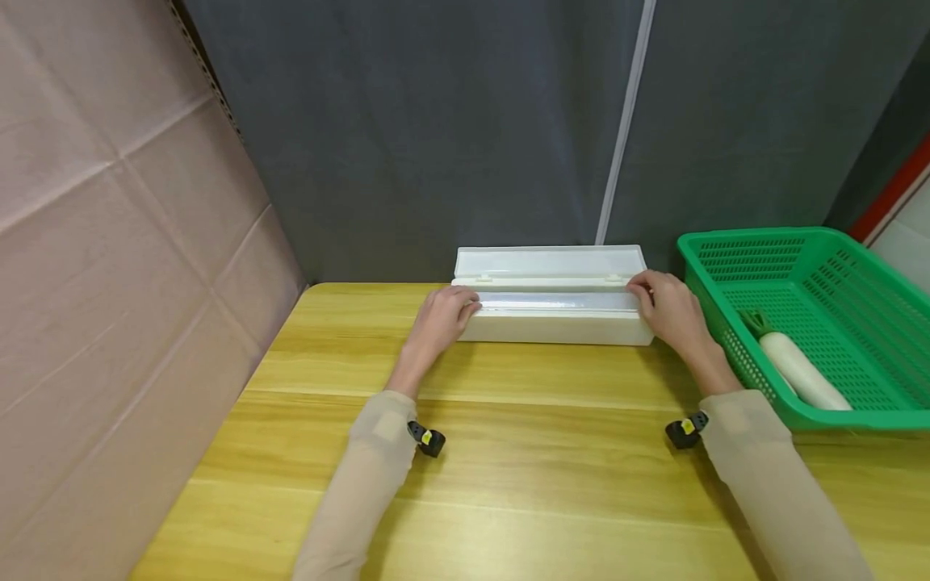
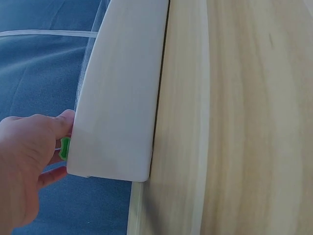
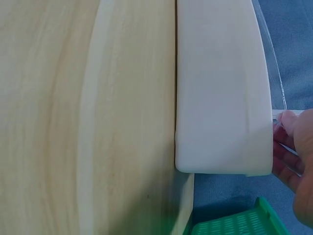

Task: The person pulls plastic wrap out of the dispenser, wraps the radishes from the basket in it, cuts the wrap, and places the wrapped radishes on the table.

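Yellow wooden tabletop (image 1: 291,436) gives room leftward and on the near side; the left hand (image 1: 441,319) bends at one end of the open white box (image 1: 555,330), its hold unclear; the box's long axis runs hand to hand, each equally near, by the tabletop's far edge; the right hand (image 1: 670,311) seemingly pinches clear film (image 1: 559,302), the green basket (image 1: 734,343) close outside it.

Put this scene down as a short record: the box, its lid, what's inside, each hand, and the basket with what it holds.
box: long, white, on wooden table
lid: open, far side
inside: shiny, looks like clear film
left hand: at left end; grip unclear
right hand: at right end; grip unclear
basket: green, holds white radish
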Motion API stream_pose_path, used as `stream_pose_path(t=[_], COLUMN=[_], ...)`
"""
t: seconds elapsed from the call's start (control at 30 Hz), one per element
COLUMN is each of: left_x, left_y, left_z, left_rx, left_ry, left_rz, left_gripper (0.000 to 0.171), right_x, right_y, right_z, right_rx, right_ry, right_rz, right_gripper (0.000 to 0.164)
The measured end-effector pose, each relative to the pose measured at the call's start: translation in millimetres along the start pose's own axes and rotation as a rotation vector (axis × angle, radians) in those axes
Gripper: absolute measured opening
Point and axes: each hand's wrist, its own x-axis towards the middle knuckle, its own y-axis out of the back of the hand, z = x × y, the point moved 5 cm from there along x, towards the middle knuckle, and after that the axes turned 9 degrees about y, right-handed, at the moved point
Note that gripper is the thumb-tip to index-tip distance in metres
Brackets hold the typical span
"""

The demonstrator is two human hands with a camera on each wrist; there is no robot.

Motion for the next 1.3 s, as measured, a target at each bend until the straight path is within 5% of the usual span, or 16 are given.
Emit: stream_pose_path(t=[0.4, 0.87, 1.3], left_x=[7.6, 17.3, 20.3], left_y=[-0.4, 1.5, 4.9], left_z=[3.7, 0.5, -1.3], left_rx=[0.076, 0.054, -0.17], left_ry=[0.046, 0.094, 0.112], left_rz=[0.033, 0.062, 0.003], left_gripper=[0.013, 0.011, 0.011], right_x=[3, 9, 9], right_y=[-1, -4, -6], right_z=[3, 2, 8], right_rx=[0.014, 0.088, 0.122], right_ry=[-0.022, 0.081, -0.024], right_rz=[0.019, 0.117, 0.021], right_gripper=[0.017, 0.01, 0.01])
